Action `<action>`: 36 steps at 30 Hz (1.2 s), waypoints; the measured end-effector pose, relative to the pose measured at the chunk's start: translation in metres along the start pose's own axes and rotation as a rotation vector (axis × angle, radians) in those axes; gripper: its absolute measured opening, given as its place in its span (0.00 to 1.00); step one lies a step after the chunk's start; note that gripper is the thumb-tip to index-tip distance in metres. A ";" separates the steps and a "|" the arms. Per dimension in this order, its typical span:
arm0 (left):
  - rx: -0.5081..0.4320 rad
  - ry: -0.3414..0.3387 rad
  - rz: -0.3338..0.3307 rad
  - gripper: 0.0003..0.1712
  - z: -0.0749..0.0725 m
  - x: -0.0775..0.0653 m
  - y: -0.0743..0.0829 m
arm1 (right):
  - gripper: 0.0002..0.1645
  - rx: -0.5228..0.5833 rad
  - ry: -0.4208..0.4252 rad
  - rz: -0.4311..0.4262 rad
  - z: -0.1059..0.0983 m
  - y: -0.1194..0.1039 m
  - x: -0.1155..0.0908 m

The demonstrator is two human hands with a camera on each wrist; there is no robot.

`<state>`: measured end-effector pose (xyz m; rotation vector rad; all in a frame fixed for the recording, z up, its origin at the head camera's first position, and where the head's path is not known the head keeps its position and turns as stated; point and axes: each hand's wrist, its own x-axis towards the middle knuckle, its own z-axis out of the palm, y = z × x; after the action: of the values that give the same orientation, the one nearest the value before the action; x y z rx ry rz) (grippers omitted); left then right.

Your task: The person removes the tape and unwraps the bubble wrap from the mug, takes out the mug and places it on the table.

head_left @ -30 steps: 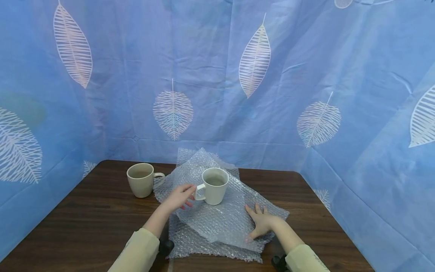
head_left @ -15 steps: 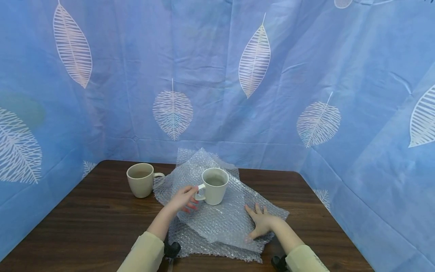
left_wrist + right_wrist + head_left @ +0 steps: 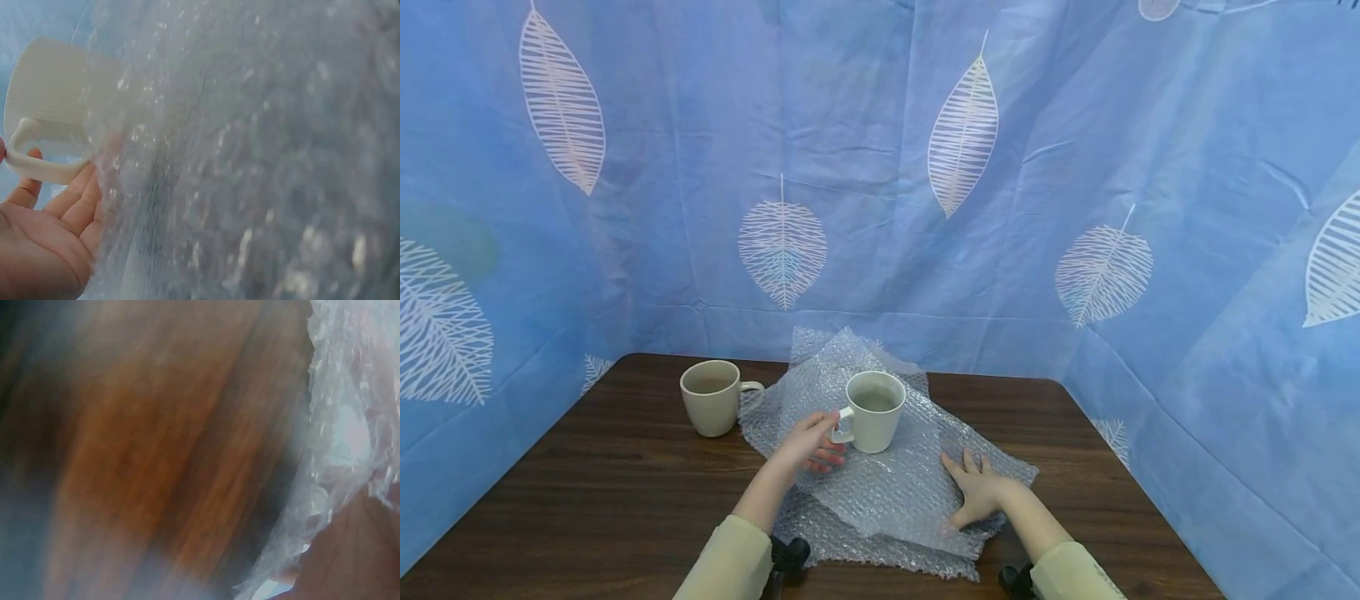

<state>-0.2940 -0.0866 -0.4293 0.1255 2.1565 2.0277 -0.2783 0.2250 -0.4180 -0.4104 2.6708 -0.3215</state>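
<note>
A white mug [image 3: 878,427] stands upright on overlapping sheets of bubble wrap [image 3: 887,496] in the head view. My left hand [image 3: 808,442] pinches its handle from the left, thumb and forefinger at the upper part. In the left wrist view the handle of the mug [image 3: 47,94] crosses in front of a finger of the left hand [image 3: 44,244], its other fingers loosely extended beneath. Bubble wrap [image 3: 250,156] blurs most of that view. With fingers spread, my right hand [image 3: 981,490] rests on the wrap's right side. The right wrist view shows the palm [image 3: 350,550] beside the wrap's edge.
A second, beige mug [image 3: 709,412] stands at the back left of the dark wooden table [image 3: 587,492], its handle reaching over the wrap's left edge. Blue curtains [image 3: 865,250] with a leaf print enclose the table at the back and sides.
My left hand has moved slightly right, and its thumb and forefinger have closed on the mug's handle. The mug and the right hand have stayed in place.
</note>
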 end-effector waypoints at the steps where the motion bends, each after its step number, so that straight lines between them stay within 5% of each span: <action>1: -0.007 0.005 -0.004 0.30 0.001 0.000 0.000 | 0.71 0.001 0.000 0.001 0.000 0.000 0.000; 18: -0.026 0.111 0.022 0.21 0.018 0.002 -0.003 | 0.69 0.014 -0.003 0.016 0.004 0.006 0.005; 29: -0.011 0.110 0.046 0.21 0.022 0.001 -0.006 | 0.67 0.029 -0.015 0.027 0.002 0.003 0.002; 36: 0.002 0.108 0.093 0.20 0.023 -0.011 0.003 | 0.66 0.044 -0.028 0.016 0.000 0.001 0.001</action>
<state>-0.2791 -0.0654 -0.4267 0.1215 2.2566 2.1302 -0.2791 0.2256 -0.4185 -0.3770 2.6333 -0.3659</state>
